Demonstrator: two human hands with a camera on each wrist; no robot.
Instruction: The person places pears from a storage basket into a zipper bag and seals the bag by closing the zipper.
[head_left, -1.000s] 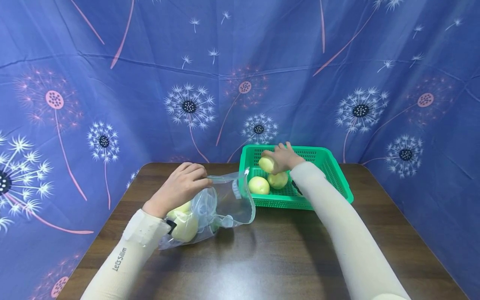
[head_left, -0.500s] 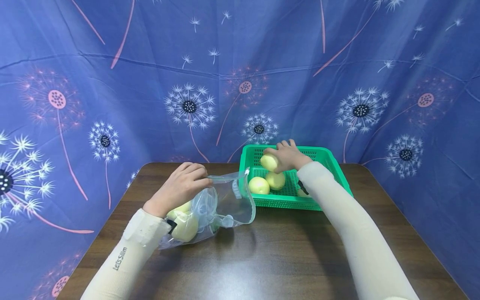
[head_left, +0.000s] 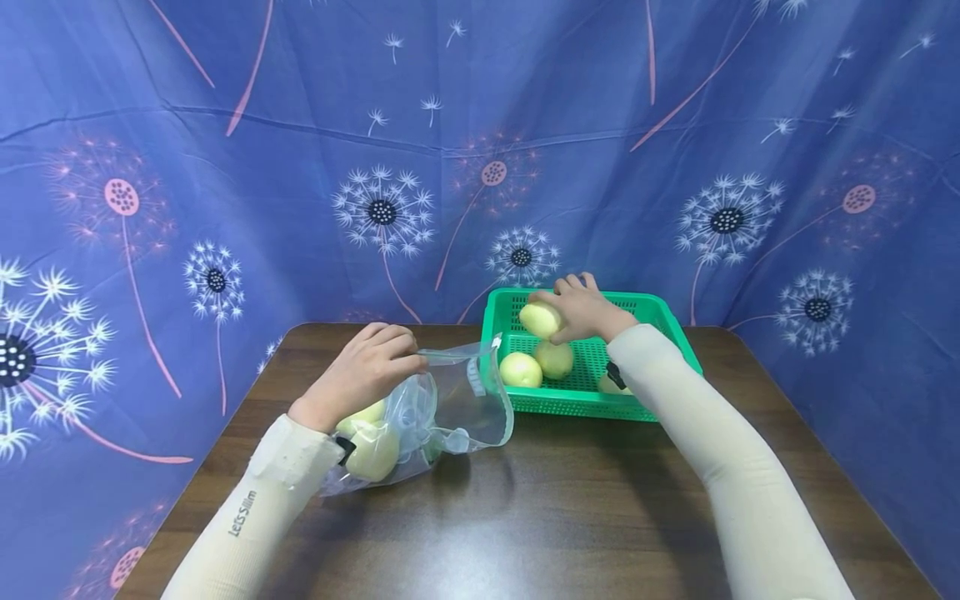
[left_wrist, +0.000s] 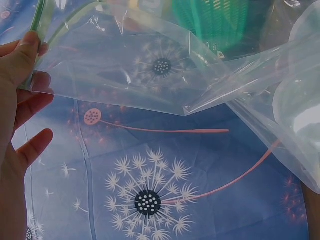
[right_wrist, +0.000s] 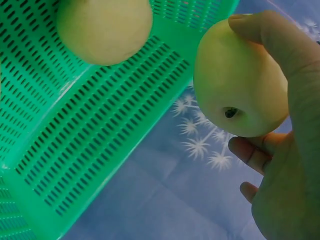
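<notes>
With thumb and fingers my right hand [head_left: 588, 312] grips a yellow-green apple [head_left: 540, 319] over the back left of the green basket [head_left: 682, 346]. In the right wrist view, the apple's dark calyx end [right_wrist: 231, 112] faces the camera. Two more apples [head_left: 521, 370] lie below it in the basket, and another [head_left: 611, 383] is partly hidden behind my right wrist. My left hand [head_left: 369, 367] pinches the upper edge of a clear plastic bag [left_wrist: 125, 65] between thumb and fingers. Its mouth stands open toward the basket, and several apples [head_left: 371, 454] show inside it.
Everything sits on a dark wooden table [head_left: 525, 517]. Behind it hangs a blue cloth [head_left: 450, 83] with dandelion prints, close to the basket's back rim. The bag's mouth overlaps the basket's left front corner in the head view.
My right hand, holding the apple, has shifted slightly right and upward, uncovering more of the apple by the wrist. The left hand and bag have stayed nearly still.
</notes>
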